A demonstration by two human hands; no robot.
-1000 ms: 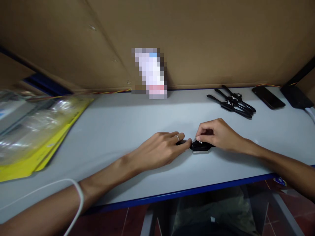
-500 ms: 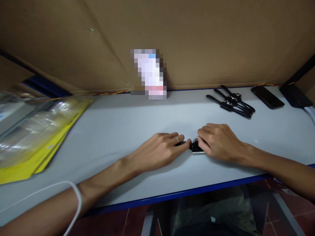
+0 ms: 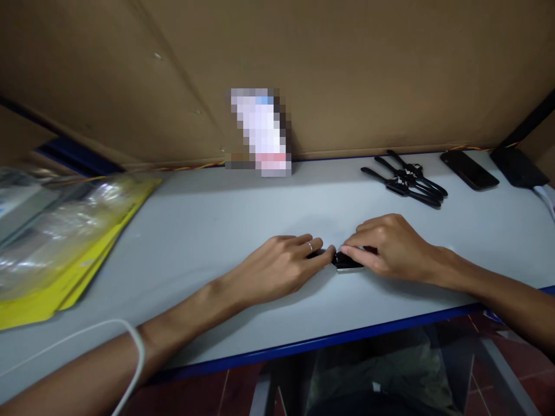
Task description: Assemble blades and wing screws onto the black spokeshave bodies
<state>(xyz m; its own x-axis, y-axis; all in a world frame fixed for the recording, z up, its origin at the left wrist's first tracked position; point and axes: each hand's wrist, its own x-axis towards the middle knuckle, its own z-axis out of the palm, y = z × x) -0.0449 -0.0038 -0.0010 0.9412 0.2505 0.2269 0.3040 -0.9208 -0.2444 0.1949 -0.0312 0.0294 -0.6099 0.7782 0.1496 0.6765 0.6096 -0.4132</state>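
A small black tool (image 3: pixel 348 261) with a pale, metal-looking edge along its near side lies between my hands; its exact kind I cannot tell. My left hand (image 3: pixel 284 266), a ring on one finger, is closed over the left end and covers most of it. At the other end, my right hand (image 3: pixel 385 248) pinches with thumb and forefinger at the tool's top. Several black long-handled tools (image 3: pixel 405 178) lie together farther back on the right; white specks show around their middles.
Clear plastic packaging and yellow sheets (image 3: pixel 82 274) occupy the table's left end. A pixelated upright object (image 3: pixel 264 130) leans on the cardboard wall (image 3: pixel 368 75). A black phone (image 3: pixel 470 170) and a dark flat object (image 3: pixel 518 166) lie at the back right. A white cable (image 3: pixel 130 332) crosses my left forearm.
My right fingers have shifted slightly left on the black tool and straightened from a curled grip, uncovering more of its top. My left hand stays about where it was.
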